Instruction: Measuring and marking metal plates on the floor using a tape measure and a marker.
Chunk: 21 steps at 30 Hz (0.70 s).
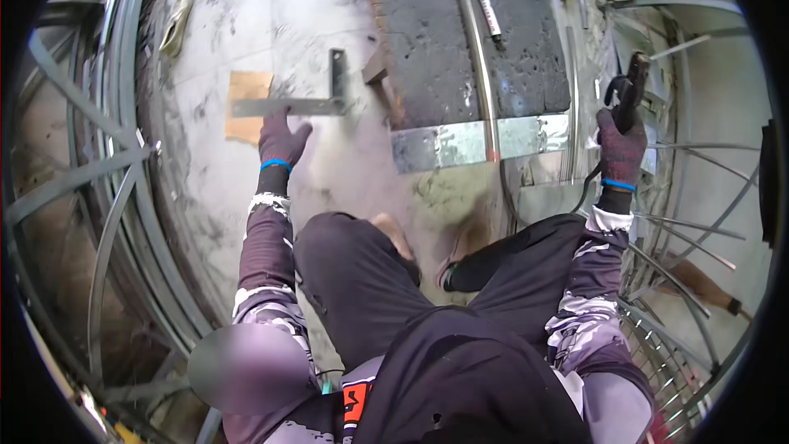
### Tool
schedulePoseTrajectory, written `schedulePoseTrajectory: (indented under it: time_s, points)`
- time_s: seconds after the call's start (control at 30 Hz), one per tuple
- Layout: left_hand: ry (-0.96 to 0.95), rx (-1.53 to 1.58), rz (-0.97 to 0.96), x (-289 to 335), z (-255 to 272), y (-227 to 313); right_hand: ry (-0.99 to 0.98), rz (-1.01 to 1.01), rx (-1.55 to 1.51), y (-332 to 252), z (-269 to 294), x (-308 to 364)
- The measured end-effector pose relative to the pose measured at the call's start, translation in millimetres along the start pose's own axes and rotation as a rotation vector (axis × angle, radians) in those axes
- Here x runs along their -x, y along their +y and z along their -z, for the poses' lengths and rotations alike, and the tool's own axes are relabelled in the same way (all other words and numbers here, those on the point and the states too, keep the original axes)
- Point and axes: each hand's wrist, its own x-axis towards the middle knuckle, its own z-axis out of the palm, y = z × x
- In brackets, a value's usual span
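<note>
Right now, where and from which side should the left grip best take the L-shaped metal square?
Probably midway along the long blade of the metal square, from the near side. The blade lies flat and crosswise; its shorter dark arm points away from the person, so the near edge faces the left grip.

I have my left forearm (267, 251) stretched far, left gloved hand (280, 145) with its thumb (302, 131) spread rightward; my right forearm (593, 279) reaches far too, right gloved hand (622, 148) curled tight.
</note>
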Motion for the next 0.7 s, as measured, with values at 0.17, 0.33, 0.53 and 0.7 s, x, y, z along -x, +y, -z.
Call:
schedulePoseTrajectory:
  time_s: [0.17,0.33,0.53,0.7]
  points:
    - [0.305,-0.518,0.158,-49.8,47.1,-127.8,0.043,0.042,-0.225,-21.0,-119.7,23.1]
    - [0.212,-0.714,0.117,-59.9,52.0,-103.6,0.032,-0.011,-0.215,3.2,-116.2,40.7]
    - [0.113,-0.654,0.056,-88.8,3.8,-42.6,0.088,-0.029,-0.033,10.7,-79.9,24.6]
    - [-0.024,-0.421,-0.024,-55.7,-24.4,-162.8,0.017,0.016,-0.109,-11.0,-101.7,24.2]
